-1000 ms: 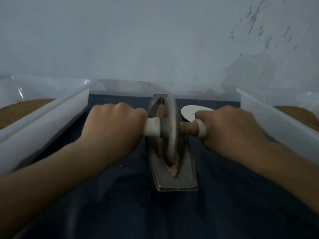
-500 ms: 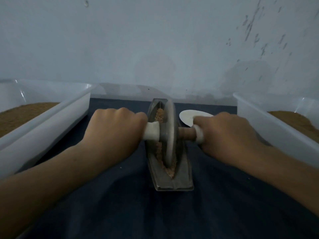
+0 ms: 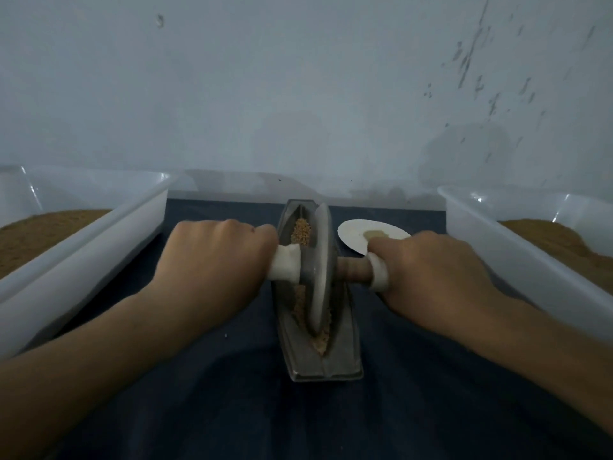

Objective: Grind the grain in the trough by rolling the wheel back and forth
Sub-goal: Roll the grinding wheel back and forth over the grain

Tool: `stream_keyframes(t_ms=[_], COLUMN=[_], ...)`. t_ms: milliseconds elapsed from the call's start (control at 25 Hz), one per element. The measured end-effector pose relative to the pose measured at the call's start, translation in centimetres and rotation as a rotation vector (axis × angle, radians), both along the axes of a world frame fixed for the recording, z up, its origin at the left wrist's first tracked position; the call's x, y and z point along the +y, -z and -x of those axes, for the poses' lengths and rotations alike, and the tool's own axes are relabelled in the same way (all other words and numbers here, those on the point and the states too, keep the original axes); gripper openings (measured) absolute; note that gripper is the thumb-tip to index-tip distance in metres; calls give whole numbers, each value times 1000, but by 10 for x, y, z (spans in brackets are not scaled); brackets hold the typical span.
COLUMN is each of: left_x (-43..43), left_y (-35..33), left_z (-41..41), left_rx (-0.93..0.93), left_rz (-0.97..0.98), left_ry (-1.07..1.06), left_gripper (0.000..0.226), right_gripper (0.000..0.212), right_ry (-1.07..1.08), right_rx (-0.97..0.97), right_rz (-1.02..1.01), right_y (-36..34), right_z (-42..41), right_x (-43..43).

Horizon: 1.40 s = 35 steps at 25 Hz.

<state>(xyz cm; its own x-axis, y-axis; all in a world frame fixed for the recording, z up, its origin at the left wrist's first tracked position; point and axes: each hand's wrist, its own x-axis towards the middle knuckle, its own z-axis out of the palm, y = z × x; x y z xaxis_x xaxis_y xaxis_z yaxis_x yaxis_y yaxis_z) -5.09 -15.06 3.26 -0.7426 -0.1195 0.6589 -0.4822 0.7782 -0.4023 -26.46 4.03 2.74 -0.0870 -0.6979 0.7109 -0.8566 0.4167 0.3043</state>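
1. A pale, scuffed wall point(image 3: 298, 94) fills the far side, with dark flecks toward its upper right.
2. The desk is covered by a dark blue cloth point(image 3: 232, 410) that runs from the near edge to the foot of the wall.
3. A translucent white plastic tub point(image 3: 99, 247) stands on the left and a second tub point(image 3: 530, 260) on the right. Each holds a heap of brown meal, the left heap point(image 3: 39, 234) and the right heap point(image 3: 544, 234).
4. The left hand point(image 3: 219, 263) reaches in from the near left, its fingers curled tight round the handle on that side of the wheel.
5. The right hand point(image 3: 434, 270) comes in from the near right, its fingers wrapped round the other end of the handle in the same way.
6. The metal trough point(image 3: 345, 353) lies on the cloth between the tubs, lengthwise from near to far, with its blunt near end toward the person.
7. The grey wheel point(image 3: 320, 267) stands on edge in the trough's groove, about midway along it.
8. The handle passes through the wheel's hub. A white sleeve point(image 3: 285, 267) shows on the left and bare brown wood point(image 3: 353, 268) on the right.
9. A small white plate point(image 3: 361, 229) lies just right of the trough's far end, partly behind the right hand, with a dab of tan powder point(image 3: 374, 234) on it.
10. Grain point(image 3: 302, 230) lies in the groove, coarser at the far end and paler and finer at the near end.
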Motion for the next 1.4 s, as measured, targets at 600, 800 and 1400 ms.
stream_keyframes(t_ms=[600,800,1400], left_x=[-3,-23,-23], left_y=[-2,-27,-25], left_z=[6,64,56], left_rx=[-71,-144,-156], left_rz=[-70,-355,-168], left_ry=[-104,-325,-256], left_gripper=[31,14,6], right_gripper=[37,9,11], right_ry=[77,236,203], right_rx=[-42,-348,-385], right_rz=[-81,-282,-317], right_y=[-6,-35,-24], right_z=[-2,14,12], right_x=[-13,-81,-59])
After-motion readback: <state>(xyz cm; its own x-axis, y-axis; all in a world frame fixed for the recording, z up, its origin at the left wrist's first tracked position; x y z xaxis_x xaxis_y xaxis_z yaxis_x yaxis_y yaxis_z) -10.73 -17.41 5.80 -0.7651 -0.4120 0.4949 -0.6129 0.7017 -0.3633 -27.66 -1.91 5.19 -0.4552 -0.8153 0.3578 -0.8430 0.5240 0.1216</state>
